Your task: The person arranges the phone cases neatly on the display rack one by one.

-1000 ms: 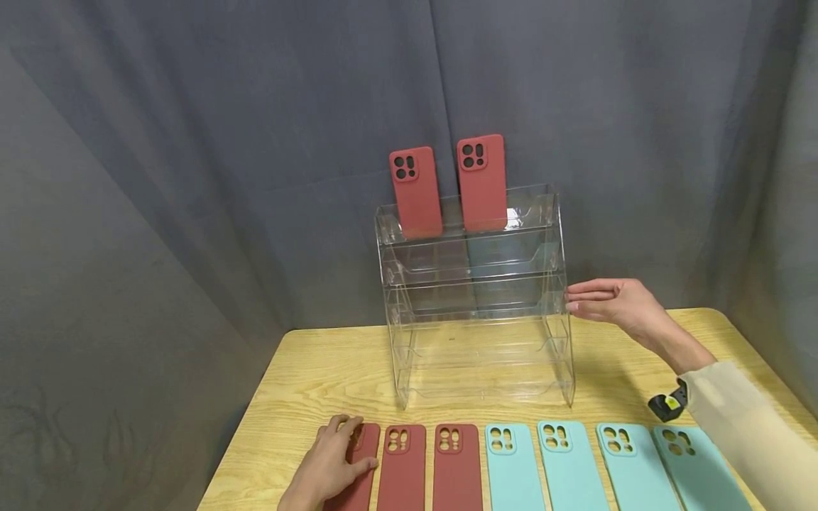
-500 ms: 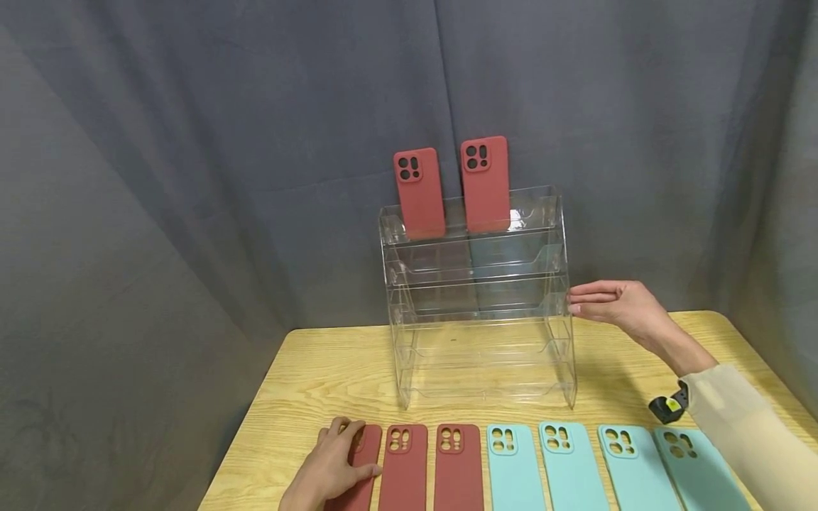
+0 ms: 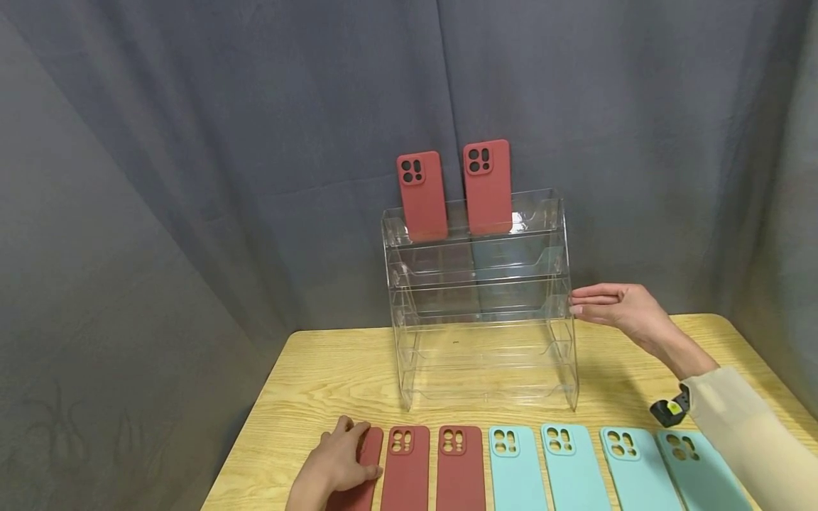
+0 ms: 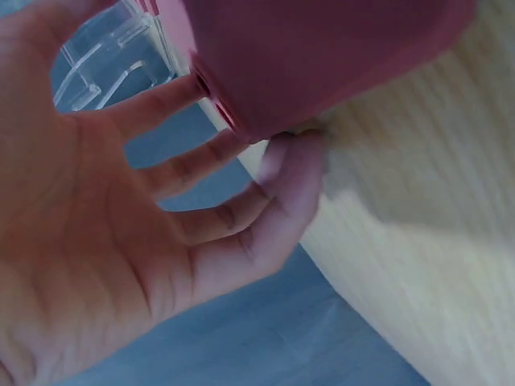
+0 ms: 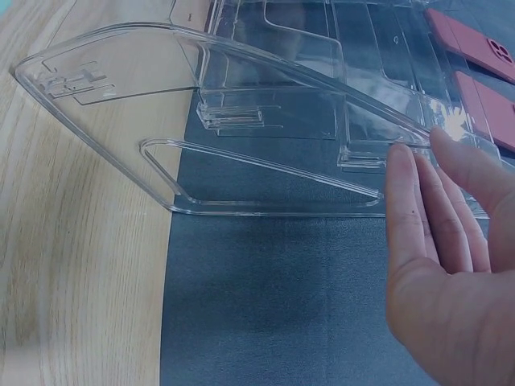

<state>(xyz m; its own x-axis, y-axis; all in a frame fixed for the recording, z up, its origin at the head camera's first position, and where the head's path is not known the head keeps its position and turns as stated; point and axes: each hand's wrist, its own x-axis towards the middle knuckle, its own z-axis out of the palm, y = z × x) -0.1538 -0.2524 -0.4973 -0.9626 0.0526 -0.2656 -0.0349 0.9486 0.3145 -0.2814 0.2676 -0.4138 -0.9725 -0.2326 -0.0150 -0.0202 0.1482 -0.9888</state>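
Observation:
My left hand (image 3: 334, 458) grips the leftmost dark red phone case (image 3: 361, 490) in the front row by its edges. Seen from the left wrist, my fingers curl at the corner of that red case (image 4: 322, 56) near its camera holes, and the thumb lies on the far side, partly out of frame. My right hand (image 3: 623, 311) touches the right side of a clear tiered display stand (image 3: 482, 319). In the right wrist view, its fingers are straight along the side panel (image 5: 282, 181) and the thumb meets the front edge.
Two red phone cases, one left (image 3: 424, 202) and one right (image 3: 488, 191), stand in the top tier. Two more dark red cases (image 3: 406, 475) and several mint cases (image 3: 519, 475) lie in a row on the wooden table (image 3: 332, 362). A grey curtain (image 3: 255, 142) hangs behind.
The head view has shifted slightly. My left hand's fingers have drawn in a little at the red phone case, which looks slightly more tilted. My right hand stays against the stand.

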